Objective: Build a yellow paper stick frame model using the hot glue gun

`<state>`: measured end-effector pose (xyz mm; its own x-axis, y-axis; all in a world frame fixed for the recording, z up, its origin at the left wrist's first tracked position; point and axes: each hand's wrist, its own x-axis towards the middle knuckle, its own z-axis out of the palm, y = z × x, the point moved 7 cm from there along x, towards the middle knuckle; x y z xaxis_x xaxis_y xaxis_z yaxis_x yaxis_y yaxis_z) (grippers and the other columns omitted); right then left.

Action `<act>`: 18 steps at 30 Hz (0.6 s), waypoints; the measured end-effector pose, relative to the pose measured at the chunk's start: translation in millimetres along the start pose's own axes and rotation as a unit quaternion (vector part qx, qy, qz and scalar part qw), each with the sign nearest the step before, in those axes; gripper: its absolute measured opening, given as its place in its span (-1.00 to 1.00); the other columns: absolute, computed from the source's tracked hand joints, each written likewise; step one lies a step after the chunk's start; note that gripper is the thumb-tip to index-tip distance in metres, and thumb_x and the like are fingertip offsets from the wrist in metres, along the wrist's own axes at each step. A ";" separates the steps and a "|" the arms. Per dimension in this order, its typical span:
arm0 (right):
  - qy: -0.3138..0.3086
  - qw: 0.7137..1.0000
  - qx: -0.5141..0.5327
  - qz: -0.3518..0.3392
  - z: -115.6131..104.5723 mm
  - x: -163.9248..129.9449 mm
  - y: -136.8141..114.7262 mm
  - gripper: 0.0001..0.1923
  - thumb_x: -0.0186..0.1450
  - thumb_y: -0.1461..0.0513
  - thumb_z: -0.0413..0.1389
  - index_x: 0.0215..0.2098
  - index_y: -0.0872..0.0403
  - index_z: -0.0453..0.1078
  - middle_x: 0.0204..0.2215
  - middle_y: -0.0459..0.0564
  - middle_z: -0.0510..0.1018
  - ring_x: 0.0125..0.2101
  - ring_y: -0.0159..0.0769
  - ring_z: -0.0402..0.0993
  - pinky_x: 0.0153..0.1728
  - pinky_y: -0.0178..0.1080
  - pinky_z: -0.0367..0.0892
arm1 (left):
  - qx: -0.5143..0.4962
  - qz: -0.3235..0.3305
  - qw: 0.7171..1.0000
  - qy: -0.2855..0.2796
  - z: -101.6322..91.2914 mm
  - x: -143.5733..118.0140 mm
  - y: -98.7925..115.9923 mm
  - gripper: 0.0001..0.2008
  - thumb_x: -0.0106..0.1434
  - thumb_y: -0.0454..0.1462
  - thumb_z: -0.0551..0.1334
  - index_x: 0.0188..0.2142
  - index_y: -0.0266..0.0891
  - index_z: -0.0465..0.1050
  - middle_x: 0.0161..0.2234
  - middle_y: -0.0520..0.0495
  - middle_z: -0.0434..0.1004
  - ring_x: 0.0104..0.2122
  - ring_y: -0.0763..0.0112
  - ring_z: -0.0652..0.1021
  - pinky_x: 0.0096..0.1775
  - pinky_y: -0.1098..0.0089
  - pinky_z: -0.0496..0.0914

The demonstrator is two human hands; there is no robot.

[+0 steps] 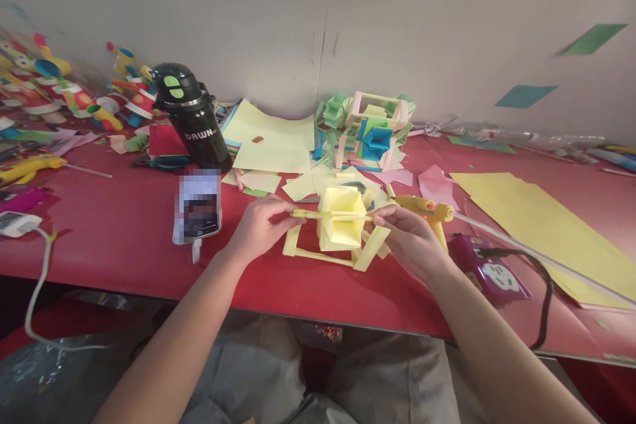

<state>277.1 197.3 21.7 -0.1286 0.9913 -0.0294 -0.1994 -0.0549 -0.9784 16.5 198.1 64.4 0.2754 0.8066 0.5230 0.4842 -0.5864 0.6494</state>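
Observation:
My left hand (261,225) and my right hand (410,238) pinch the two ends of a thin yellow paper strip (330,214) held level above the red table (124,238). The strip lies across a folded yellow paper box shape (342,218) that sits inside a frame of yellow strips (322,255). A yellow glue gun (424,209) lies just behind my right hand, its nozzle toward the yellow piece. A finished coloured paper construction (370,129) stands further back.
A black flask (191,116) and a phone (197,205) stand left of my hands. A purple power strip (489,271) with a black cable lies at right, beside large yellow sheets (541,225). Paper toys (59,89) and scraps line the back left.

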 end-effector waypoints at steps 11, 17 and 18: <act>0.005 0.999 -0.033 -0.015 1.6 -1.1 -4.0 -0.79 0.11 0.10 0.37 -0.39 0.01 0.52 -0.43 -0.07 0.60 -0.37 -0.28 0.55 -0.32 -0.24 0.42 | -0.008 -0.023 1.000 -0.009 1.6 -0.6 -3.5 -0.79 0.22 -0.11 0.33 -0.42 -0.19 0.55 -0.42 -0.04 0.59 -0.39 0.34 0.55 -0.34 0.35 0.41; 0.002 0.999 -0.046 -0.026 3.8 -1.0 -5.7 -0.77 0.09 0.08 0.38 -0.40 0.01 0.51 -0.42 -0.06 0.58 -0.37 -0.28 0.53 -0.33 -0.23 0.42 | -0.018 -0.027 0.999 -0.019 1.3 0.1 -3.4 -0.83 0.23 -0.16 0.32 -0.43 -0.19 0.54 -0.41 -0.04 0.62 -0.38 0.33 0.56 -0.32 0.35 0.41; 0.000 0.999 -0.047 -0.027 4.0 -1.0 -5.8 -0.77 0.10 0.08 0.38 -0.40 0.01 0.52 -0.42 -0.06 0.58 -0.37 -0.28 0.53 -0.32 -0.22 0.43 | -0.020 -0.030 0.999 -0.021 1.6 0.1 -3.8 -0.84 0.23 -0.18 0.32 -0.43 -0.19 0.53 -0.40 -0.04 0.62 -0.37 0.32 0.56 -0.31 0.34 0.41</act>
<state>274.4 196.2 28.2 -0.1196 0.9926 0.0232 -0.1137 0.0095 -0.9935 16.0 200.6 61.1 0.2818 0.8418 0.4604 0.4668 -0.5395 0.7007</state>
